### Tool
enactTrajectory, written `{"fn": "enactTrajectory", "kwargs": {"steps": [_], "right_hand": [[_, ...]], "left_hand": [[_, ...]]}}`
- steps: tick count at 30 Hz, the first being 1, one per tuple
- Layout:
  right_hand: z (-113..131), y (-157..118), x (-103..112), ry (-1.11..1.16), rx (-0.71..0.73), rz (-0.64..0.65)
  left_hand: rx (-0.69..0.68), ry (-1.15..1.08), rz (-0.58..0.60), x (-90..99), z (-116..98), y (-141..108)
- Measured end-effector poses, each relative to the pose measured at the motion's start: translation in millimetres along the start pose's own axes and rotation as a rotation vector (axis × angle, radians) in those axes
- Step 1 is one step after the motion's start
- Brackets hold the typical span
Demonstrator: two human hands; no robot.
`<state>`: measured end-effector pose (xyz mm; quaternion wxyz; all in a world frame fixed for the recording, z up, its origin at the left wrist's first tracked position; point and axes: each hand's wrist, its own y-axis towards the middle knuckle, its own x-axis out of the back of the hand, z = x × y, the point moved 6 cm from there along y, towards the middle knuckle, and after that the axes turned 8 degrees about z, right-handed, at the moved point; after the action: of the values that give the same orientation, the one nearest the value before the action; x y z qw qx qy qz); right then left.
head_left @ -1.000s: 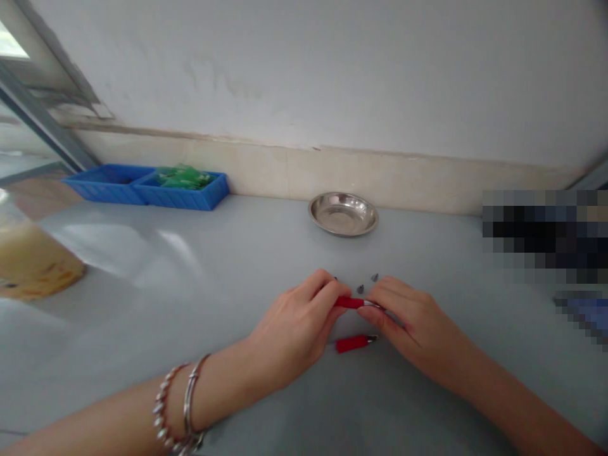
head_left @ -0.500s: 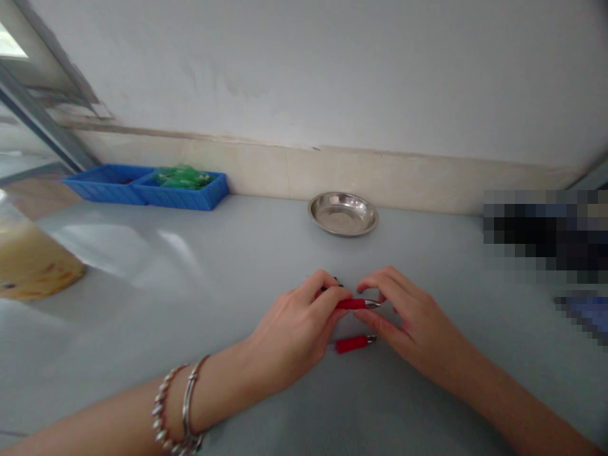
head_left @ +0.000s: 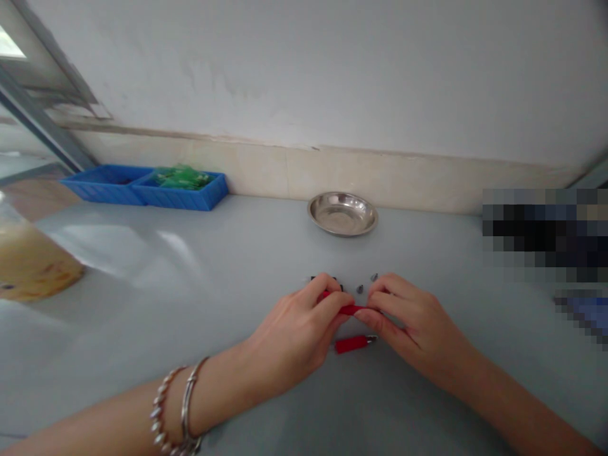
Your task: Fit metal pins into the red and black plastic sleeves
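Observation:
A red pen is held level between both hands. My left hand pinches its barrel, and my right hand closes its thumb and fingers round the right end, hiding the tip. Below them a second red pen part with a silvery end lies on the table. Just beyond the fingers rest two small dark metallic pieces, one nearer and one farther right. Black items show partly behind my left fingers.
A round metal dish stands near the wall. Two blue trays, one with green packaging, are at the back left. A bag of yellowish contents sits at the left edge. Blurred dark objects lie right.
My right fingers have closed on the pen's right end, covering the silvery tip that showed before. The two small metallic pieces are now visible past the fingers.

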<state>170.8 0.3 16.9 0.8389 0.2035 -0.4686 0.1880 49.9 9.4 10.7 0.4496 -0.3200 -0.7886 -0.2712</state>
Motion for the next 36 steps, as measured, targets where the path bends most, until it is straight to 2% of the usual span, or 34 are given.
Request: {"fn": "enactTrajectory", "kwargs": {"steps": [4, 11, 24, 30, 36], "right_hand": [[-0.5, 1.2, -3.0, -0.022, -0.021, 0.054], [-2.6, -1.1, 1.9, 0.000, -0.060, -0.026], [-1.6, -0.8, 0.8, -0.002, 0.000, -0.031], [1.2, 1.7, 0.9, -0.093, 0.003, -0.005], [-1.5, -0.7, 1.3, -0.052, -0.040, -0.019]], "left_hand": [[0.018, 0.006, 0.012, 0.6, -0.4, 0.3], [0.041, -0.024, -0.026, 1.2, 2.4, 1.5], [0.047, -0.021, -0.029, 2.7, 2.0, 0.2], [0.039, -0.007, -0.020, 1.8, 2.4, 0.3], [0.036, -0.022, -0.030, 3.1, 2.8, 0.1]]}}
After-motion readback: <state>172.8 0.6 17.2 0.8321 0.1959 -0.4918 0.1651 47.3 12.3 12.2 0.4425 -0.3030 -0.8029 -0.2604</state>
